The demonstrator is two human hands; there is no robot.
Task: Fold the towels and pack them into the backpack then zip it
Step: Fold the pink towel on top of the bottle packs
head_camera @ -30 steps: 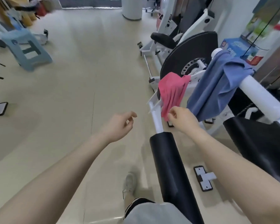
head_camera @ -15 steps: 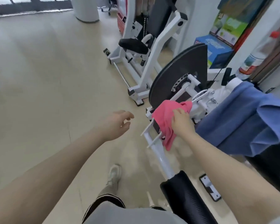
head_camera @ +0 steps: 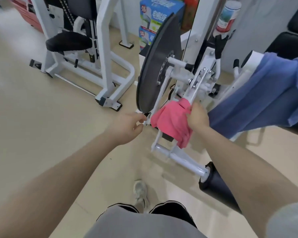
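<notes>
Right hand on pink towel at the white lever arm; left hand free beside it.

I see my right hand (head_camera: 197, 117) curled over the upper right edge of the pink towel (head_camera: 172, 122), gripping it where it drapes across the white lever arm (head_camera: 163, 148) of the machine. The towel hangs bunched over the arm, just at 4 o'clock of the black disc (head_camera: 155, 66). My left hand (head_camera: 127, 124) sits at 9 o'clock of the towel, fingers loosely bent toward it, holding nothing; whether its fingertips touch the lever I cannot tell. The blue towel (head_camera: 258, 100) hangs at 3 o'clock of my right hand, draped from a white bar (head_camera: 255, 59), its lower edge just beside my wrist. A black roller pad (head_camera: 218, 188) sits at 5 o'clock, on the lever's near end. My shoe (head_camera: 140, 191) is on the floor at 6 o'clock.
</notes>
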